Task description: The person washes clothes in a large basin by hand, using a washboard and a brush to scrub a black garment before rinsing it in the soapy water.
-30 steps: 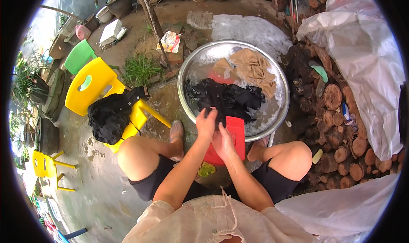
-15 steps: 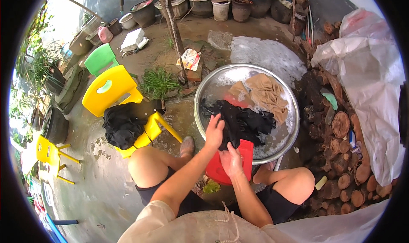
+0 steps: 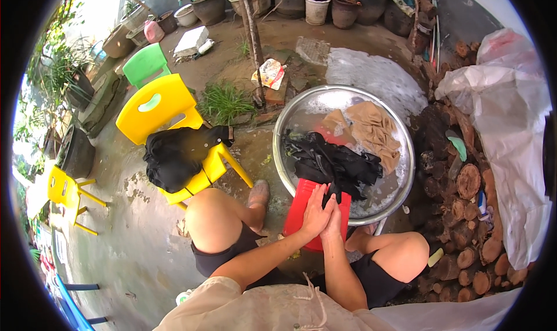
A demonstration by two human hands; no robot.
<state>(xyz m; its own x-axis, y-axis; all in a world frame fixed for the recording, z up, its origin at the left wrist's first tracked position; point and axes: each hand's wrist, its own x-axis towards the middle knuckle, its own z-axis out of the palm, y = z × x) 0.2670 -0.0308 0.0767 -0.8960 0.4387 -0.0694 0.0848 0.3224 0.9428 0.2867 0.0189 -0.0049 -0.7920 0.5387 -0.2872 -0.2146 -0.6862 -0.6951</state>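
Both my hands are together over a red plastic board (image 3: 299,203), which leans into the near side of a large metal basin (image 3: 278,171). My left hand (image 3: 317,212) and my right hand (image 3: 332,219) press against each other, gripping one end of a wet black garment (image 3: 333,161) between their fingers. The rest of that garment trails forward into soapy water. Beyond it, a tan garment (image 3: 371,129) lies bunched in the basin, and something reddish shows under the water beside it.
At left, a yellow chair (image 3: 159,107) carries another black garment (image 3: 174,160), with a green chair (image 3: 145,64) behind. Stacked logs (image 3: 469,181) and a pale plastic sheet (image 3: 493,93) border the right. A thin trunk (image 3: 254,46) and several pots stand beyond the basin.
My hands have come together, and my left hand has moved nearer and to the right. The garment's held end has been drawn down onto the red board. The view has shifted slightly.
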